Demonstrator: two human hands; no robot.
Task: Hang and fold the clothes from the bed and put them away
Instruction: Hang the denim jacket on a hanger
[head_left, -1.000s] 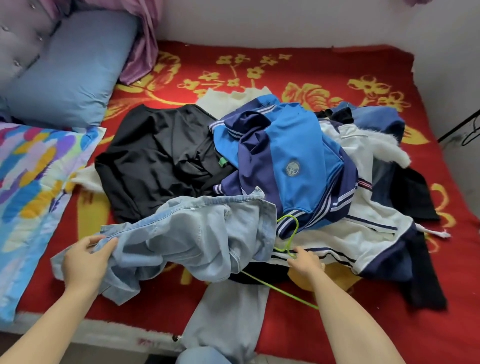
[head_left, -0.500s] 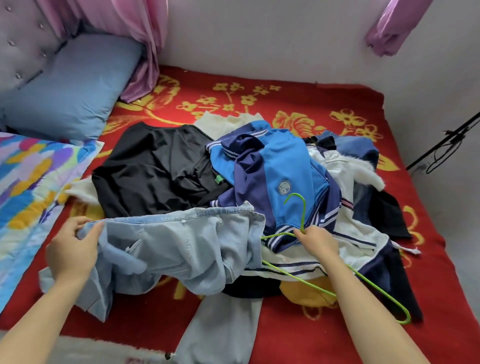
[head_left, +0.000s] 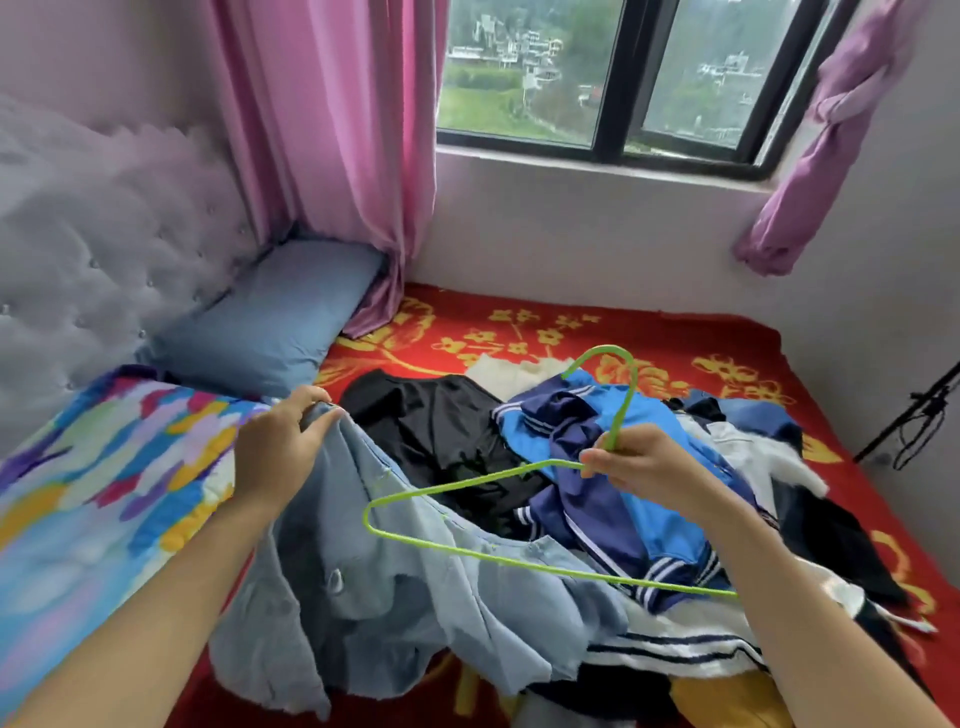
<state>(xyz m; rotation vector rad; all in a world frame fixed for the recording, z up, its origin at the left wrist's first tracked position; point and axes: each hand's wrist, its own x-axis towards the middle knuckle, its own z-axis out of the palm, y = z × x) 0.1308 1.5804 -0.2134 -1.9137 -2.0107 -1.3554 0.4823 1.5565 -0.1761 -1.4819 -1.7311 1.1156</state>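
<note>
Hanger, green, one (head_left: 467, 481), pinched at the neck in my right grip (head_left: 644, 462); denim garment, one (head_left: 415, 613), edge clasped by my left grip (head_left: 280, 447); blue pillow, one (head_left: 270, 317); patterned pillow, one (head_left: 104, 467)

No readable writing in view.
No letter, number or brand mark can be read on the clothes (head_left: 597, 519) or on the green hanger (head_left: 467, 483). The red bedspread (head_left: 675, 332) carries only yellow flower shapes and the pillow (head_left: 104, 467) only patches of colour. The buildings (head_left: 519, 49) seen through the window (head_left: 641, 78) are too small and blurred to show any sign.
</note>
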